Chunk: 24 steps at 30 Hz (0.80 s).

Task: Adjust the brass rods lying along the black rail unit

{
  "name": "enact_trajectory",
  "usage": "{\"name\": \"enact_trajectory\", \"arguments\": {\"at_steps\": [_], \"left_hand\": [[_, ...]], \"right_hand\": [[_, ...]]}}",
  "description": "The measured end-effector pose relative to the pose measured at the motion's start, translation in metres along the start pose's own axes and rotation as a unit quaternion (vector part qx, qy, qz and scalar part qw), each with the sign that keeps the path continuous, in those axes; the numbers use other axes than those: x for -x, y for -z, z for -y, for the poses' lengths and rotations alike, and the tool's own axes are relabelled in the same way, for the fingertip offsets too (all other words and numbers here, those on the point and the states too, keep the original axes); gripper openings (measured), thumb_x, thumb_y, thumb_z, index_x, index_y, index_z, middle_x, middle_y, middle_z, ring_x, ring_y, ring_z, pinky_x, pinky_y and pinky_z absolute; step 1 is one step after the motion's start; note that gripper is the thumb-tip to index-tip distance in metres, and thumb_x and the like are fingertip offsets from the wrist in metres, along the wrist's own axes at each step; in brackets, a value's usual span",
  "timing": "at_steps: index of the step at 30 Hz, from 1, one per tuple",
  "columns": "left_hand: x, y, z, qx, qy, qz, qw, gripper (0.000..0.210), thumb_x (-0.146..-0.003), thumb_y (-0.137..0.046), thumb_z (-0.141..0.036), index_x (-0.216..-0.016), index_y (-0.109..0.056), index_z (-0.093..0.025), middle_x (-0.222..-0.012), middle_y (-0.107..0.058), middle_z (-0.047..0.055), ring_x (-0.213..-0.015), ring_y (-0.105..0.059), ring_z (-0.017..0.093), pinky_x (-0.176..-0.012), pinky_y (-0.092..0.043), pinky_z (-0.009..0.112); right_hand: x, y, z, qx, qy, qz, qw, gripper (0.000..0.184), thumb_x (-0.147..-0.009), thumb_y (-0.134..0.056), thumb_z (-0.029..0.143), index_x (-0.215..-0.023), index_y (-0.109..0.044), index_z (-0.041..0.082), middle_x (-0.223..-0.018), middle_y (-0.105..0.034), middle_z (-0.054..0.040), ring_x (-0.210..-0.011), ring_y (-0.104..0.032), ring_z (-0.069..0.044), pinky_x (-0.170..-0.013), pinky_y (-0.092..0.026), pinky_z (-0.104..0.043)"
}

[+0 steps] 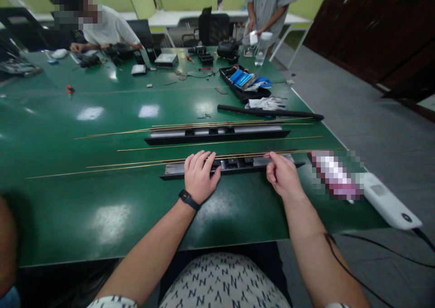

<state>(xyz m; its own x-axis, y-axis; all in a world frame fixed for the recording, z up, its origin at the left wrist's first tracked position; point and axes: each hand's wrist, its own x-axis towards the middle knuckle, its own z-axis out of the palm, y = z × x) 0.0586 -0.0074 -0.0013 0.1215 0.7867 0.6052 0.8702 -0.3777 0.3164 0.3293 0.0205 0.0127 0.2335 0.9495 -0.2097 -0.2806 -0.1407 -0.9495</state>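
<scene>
My left hand (200, 174) lies over the left half of the near black rail (175, 175), fingers stretched across it and thumb apart. Thin gold-coloured rods (149, 164) run lengthwise along this rail and beyond both its ends. Toward the rail's right end, my right hand (282, 174) is closed, its index fingertip at the rods and the other fingers curled; the exact grip is partly hidden. Small black blocks (233, 163) sit in the rail's channel between my hands. Just behind lies a single gold-coloured rod (220, 143).
A second black rail (217, 138) with rods lies farther back. Behind it are a long black bar (270, 112), white gloves (267, 103) and a black tray (234, 83). A white device (387, 199) stands at the right edge. Two people are across the table; someone's arm shows at far left.
</scene>
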Motion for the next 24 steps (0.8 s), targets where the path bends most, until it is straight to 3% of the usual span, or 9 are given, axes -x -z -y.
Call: {"name": "enact_trajectory", "arguments": {"at_steps": [24], "left_hand": [[0.0032, 0.0014, -0.0005, -0.026, -0.012, 0.001, 1.0, 0.045, -0.095, -0.068, -0.033, -0.139, -0.063, -0.023, -0.138, -0.069, 0.01, -0.136, -0.059, 0.029, -0.121, -0.034, 0.048]], "right_hand": [[0.0047, 0.0046, -0.0008, 0.019, -0.004, -0.001, 1.0, 0.033, -0.086, -0.078, 0.049, -0.092, -0.069, 0.018, -0.044, -0.053, 0.0054, -0.027, -0.035, -0.006, -0.029, -0.025, -0.016]]}}
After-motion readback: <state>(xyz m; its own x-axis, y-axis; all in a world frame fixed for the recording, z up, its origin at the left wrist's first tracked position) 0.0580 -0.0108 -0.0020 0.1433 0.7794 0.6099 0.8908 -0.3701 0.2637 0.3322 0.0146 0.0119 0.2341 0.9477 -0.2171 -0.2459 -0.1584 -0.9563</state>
